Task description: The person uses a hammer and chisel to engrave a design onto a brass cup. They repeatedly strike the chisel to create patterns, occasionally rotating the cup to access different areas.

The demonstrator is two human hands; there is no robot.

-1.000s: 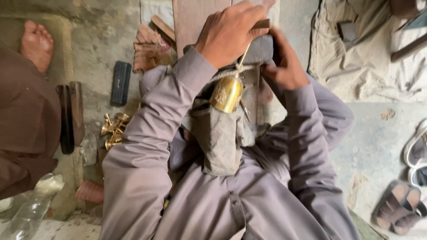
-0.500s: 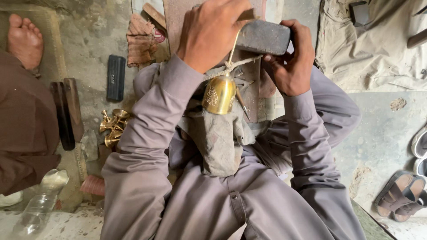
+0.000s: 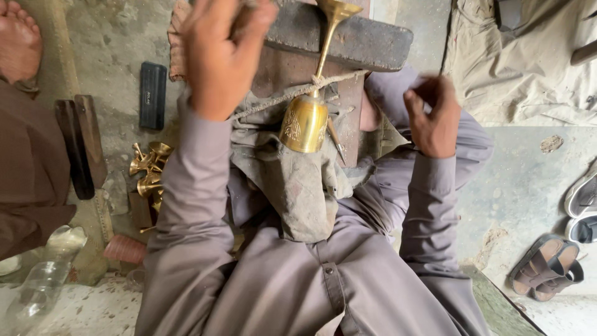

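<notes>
A brass goblet lies with its cup toward me and its stem pointing away, on a worn wooden board above my lap. A rough cord is looped around the stem and runs across the board. A dark rectangular block rests against the goblet's foot. My left hand is a closed fist at the block's left end and seems to grip it. My right hand hovers to the right of the goblet, blurred, fingers curled, with nothing visible in it. A dirty grey cloth hangs below the goblet.
Several more brass goblets lie on the floor at left, beside a black case and dark wooden sticks. Another person's bare foot is at top left. A plastic bottle, sandals and beige cloth are also nearby.
My right hand has let go of the dark block and dropped to the right. The view has closed in on the goblet; my left hand stays at the block's left end.
</notes>
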